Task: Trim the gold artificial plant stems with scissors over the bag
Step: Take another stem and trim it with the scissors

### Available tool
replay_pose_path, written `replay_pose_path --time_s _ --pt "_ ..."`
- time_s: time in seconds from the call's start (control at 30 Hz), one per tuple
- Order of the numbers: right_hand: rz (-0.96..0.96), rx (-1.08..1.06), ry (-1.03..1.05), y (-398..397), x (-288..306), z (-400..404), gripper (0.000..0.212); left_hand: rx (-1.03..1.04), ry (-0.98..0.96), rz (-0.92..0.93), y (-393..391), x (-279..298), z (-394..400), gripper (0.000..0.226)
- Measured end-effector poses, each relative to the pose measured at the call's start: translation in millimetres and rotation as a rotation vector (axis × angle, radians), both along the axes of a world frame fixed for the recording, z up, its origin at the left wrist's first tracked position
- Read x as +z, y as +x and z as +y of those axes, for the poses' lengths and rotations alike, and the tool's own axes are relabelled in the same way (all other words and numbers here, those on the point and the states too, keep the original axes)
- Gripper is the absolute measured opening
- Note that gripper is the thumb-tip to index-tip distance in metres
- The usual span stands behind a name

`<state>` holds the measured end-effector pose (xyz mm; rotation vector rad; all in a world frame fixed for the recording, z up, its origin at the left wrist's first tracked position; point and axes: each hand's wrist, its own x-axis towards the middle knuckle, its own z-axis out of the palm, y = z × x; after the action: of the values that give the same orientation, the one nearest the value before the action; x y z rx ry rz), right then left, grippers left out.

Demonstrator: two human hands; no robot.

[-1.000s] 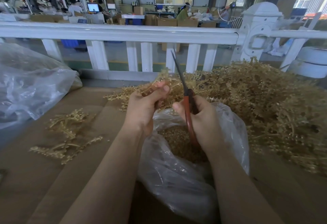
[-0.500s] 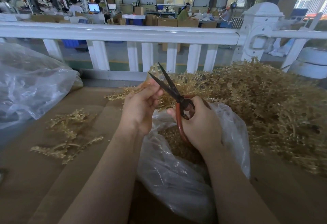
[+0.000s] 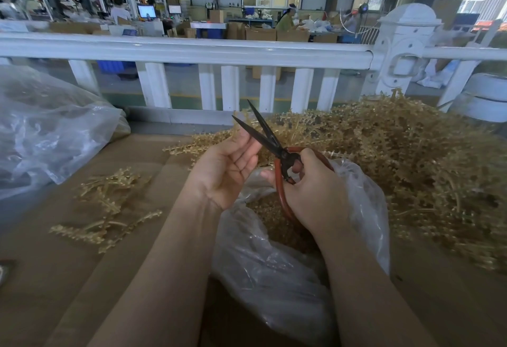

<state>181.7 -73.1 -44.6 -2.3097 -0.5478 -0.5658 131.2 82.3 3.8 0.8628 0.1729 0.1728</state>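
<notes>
Scissors [image 3: 270, 138]: dark matte steel blades, long and tapered, spread apart in a narrow V, tips toward upper centre of frame; looped handles coated reddish-orange, smooth.

Right hand [image 3: 312, 190]: centre of frame, fingers curled through and around the scissor handles, gripping them above the bag.

Left hand [image 3: 226, 168]: just left of the scissors, palm up, fingers loosely curled, fingertips at the lower blade; whether a stem is pinched there cannot be told.

Bag [image 3: 274, 272]: thin clear plastic film, crinkled and glossy, mouth open at lower centre beneath both hands; holds fine gold trimmings.

Gold artificial plant stems [image 3: 397, 160]: large tangled heap at right of frame, brittle-looking plastic, bristly with short nubs along thin stalks.

Loose sprigs [image 3: 109, 209]: small flat cluster of the same gold material, left of centre, on the cardboard.

Cardboard [image 3: 55, 278]: brown, matte, flat work surface.

Second plastic bag [image 3: 46, 132]: clear, rumpled, at left edge.

White railing [image 3: 192, 50]: smooth painted rail with square balusters, across upper frame.
</notes>
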Motion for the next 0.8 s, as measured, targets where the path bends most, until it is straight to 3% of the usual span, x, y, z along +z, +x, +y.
replay_pose_path --time_s 0.43,0.8 --pt "0.036 -0.007 -0.023 -1.4 1.9 -0.7 0.056 0.070 0.057 0.014 1.2 -2.1 -2.1 0.008" --pt "-0.068 -0.116 -0.075 -7.9 6.8 1.3 0.054 0.089 -0.005 0.029 2.7 -1.3 -3.0 0.006"
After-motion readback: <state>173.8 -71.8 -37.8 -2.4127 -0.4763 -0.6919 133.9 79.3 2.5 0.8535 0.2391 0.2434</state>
